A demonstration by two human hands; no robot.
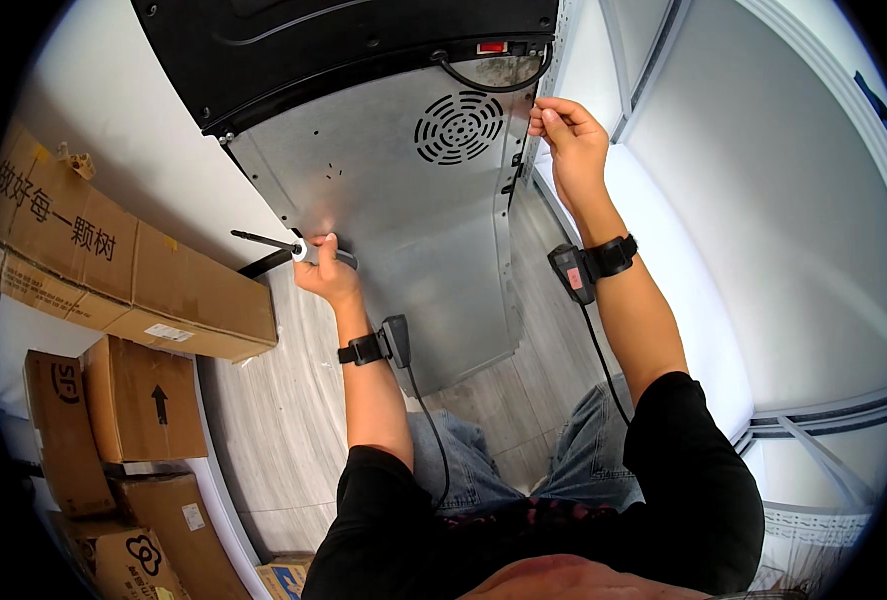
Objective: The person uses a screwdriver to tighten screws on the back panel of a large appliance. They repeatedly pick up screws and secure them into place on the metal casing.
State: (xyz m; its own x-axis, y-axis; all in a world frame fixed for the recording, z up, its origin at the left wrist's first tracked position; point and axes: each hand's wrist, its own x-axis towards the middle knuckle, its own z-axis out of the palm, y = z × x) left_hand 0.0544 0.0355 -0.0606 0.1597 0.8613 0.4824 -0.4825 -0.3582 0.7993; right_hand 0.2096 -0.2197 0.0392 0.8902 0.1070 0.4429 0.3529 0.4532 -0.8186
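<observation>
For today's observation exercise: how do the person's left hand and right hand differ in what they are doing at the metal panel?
The left hand grips a screwdriver at the metal back panel's left edge; the right hand holds no tool, fingers pinched at the upper right edge. The left sits lower, the right reaches higher. Both wear black wrist devices with cables.

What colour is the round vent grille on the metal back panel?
The vent grille is black against the grey panel; head view shows it.

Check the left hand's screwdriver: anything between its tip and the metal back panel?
Nothing visible. The left hand grips the screwdriver at the left edge of the grey back panel; the tool's tip points away from the panel. The black cable and the right hand are at the top right, well apart.
</observation>
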